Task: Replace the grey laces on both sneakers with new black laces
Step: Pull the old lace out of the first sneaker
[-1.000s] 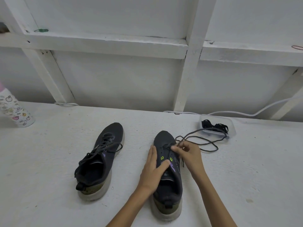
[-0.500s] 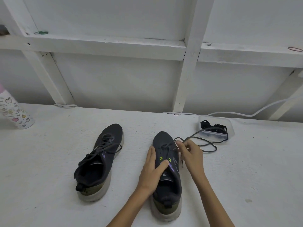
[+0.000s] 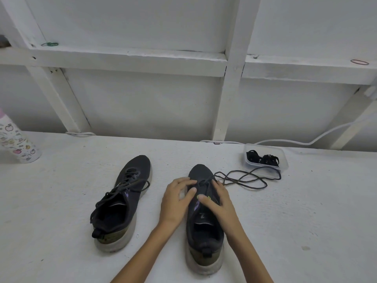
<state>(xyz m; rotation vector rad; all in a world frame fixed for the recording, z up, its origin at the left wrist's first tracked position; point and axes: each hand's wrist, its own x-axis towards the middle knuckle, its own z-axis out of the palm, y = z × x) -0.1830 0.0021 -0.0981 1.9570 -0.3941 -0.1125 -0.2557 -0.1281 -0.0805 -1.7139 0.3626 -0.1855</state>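
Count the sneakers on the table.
2. The left sneaker lies on the table's left part, laced. The right sneaker stands beside it, near the middle. None looks hidden.

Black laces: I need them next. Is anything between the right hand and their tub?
Only the grey lace: its loops lie on the table between the right hand and the tub of black laces, reaching the tub's front.

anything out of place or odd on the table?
Only the loose grey shoelace: it trails from the dark sneaker on the right across the white table, its far loop reaching the clear plastic tub of black laces. Nothing spilled or damaged.
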